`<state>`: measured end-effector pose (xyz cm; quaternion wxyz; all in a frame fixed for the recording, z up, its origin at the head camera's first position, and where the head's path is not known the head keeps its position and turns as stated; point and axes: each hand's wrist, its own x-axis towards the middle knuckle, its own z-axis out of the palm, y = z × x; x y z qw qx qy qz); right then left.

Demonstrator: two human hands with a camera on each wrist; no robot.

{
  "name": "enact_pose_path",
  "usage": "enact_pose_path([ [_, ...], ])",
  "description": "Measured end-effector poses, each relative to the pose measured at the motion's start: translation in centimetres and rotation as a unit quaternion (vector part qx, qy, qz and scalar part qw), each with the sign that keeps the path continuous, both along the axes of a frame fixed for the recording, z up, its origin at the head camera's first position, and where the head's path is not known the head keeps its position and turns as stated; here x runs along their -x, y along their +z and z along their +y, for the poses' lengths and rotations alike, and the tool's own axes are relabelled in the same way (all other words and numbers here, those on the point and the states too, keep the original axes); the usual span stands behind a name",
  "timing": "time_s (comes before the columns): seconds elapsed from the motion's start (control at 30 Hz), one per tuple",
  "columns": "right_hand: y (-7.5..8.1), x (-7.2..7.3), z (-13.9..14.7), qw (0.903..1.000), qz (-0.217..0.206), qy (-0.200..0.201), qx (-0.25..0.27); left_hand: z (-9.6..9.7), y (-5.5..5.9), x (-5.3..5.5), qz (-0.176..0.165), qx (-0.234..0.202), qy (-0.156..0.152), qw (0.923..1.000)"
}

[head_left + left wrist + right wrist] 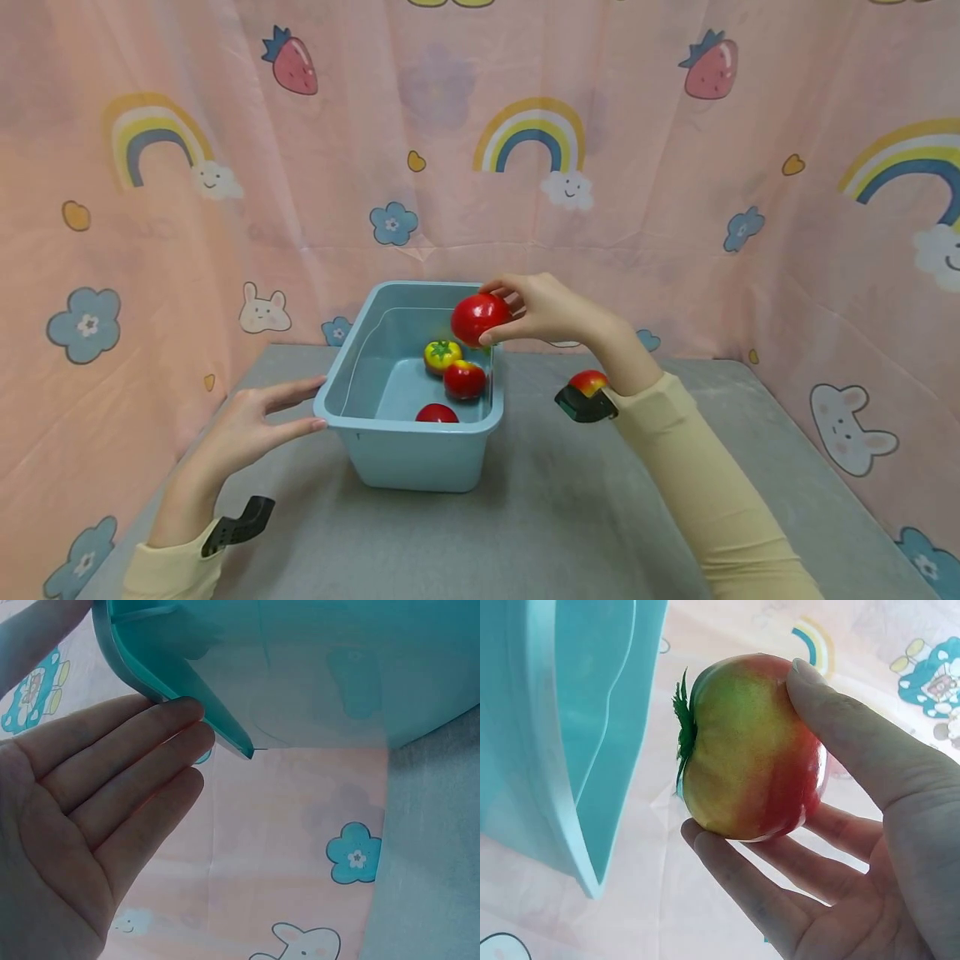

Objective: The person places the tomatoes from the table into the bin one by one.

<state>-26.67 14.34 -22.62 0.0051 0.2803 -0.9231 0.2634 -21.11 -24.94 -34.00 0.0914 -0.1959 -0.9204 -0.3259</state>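
A light-blue plastic tub (420, 458) stands on the table. Over its right rim my right hand (551, 308) holds a toy tomato (480, 318), thumb on one side and fingers on the other. In the right wrist view that tomato (754, 750) shows a yellow-green top fading to red, with a green leafy calyx facing the tub. My left hand (243, 425) reaches the tub's left rim with fingers extended; in the left wrist view its straight fingertips (184, 712) meet the rim. Inside the tub lie a yellow tomato (442, 357), a red-and-yellow one (465, 381) and a red one (437, 413), partly hidden by the front wall.
Another red-and-yellow tomato (588, 382) sits on the grey table (570, 517) to the tub's right, partly covered by the black camera mount (585, 406) on my right wrist. A pink patterned curtain (337, 208) hangs behind and along both sides.
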Motion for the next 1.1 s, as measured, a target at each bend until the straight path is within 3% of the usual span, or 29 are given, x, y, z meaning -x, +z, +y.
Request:
enact_pose_path([
  [1.1, 1.3, 1.7, -3.9, 0.9992, -0.011, 0.022, -0.031, -0.1, 0.0, 0.1, -0.008, -0.014, -0.011, 0.9998],
])
